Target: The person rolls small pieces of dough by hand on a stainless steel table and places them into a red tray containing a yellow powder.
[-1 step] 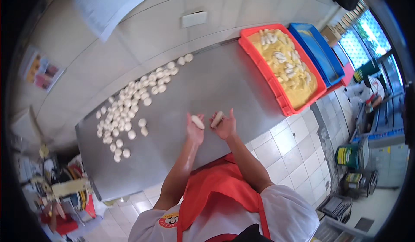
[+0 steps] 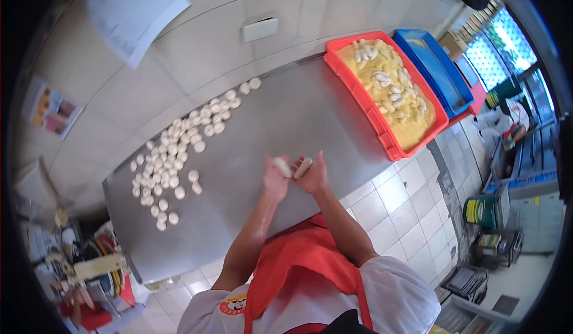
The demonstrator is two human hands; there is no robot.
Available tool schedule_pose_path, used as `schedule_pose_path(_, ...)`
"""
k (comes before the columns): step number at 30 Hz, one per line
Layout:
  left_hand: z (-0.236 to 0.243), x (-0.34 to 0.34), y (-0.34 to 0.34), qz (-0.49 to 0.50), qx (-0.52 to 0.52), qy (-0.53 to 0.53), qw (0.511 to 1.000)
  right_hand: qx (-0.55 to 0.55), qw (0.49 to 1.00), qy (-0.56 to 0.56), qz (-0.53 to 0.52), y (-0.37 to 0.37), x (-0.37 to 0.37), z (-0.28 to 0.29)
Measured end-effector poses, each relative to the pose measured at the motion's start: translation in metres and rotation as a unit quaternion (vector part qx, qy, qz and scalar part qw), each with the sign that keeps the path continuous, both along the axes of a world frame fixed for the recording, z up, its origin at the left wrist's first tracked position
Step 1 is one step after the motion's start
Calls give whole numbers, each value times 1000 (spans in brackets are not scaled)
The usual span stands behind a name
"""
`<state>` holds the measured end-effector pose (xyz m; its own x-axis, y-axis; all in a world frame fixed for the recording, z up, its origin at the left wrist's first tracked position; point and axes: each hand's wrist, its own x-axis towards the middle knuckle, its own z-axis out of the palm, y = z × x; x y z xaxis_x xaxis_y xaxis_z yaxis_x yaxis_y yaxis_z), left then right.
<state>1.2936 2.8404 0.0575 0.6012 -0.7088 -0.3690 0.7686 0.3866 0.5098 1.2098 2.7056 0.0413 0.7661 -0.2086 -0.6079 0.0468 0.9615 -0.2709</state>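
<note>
My left hand [image 2: 276, 178], blurred, holds a pale oblong dough piece [image 2: 282, 168] over the steel table [image 2: 268, 119]. Just right of it, my right hand [image 2: 313, 176] has another dough piece [image 2: 303, 167] lying in the palm, with the thumb raised. The two hands are close together; whether they touch is unclear. To their left, many small rounded dough pieces [image 2: 173, 155] are scattered toward the back of the table.
A red tray [image 2: 385, 146] of yellow crumbs and pale pieces stands at the back right, beside a blue tray [image 2: 446, 74]. A tiled wall [image 2: 215, 48] runs behind. Another person [image 2: 513, 116] is at the far right, near green buckets [image 2: 477, 210].
My left hand has moved rightward, closer to my right hand, with its dough piece in it and now blurred. My right hand has shifted slightly right.
</note>
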Motion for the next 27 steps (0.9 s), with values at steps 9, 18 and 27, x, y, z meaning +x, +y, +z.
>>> schedule_pose_path(9,43,90,-153,-31,376,-599,706,34,823,-395,-408,-232,-16,88)
schedule_pose_path(18,-31,313,-79,-50,676,-563,473,-406,911,39,70,-145,256,-39)
schedule_pose_path(27,-38,190,4,203,430,-617,627,-836,507,181,110,-87,409,-79)
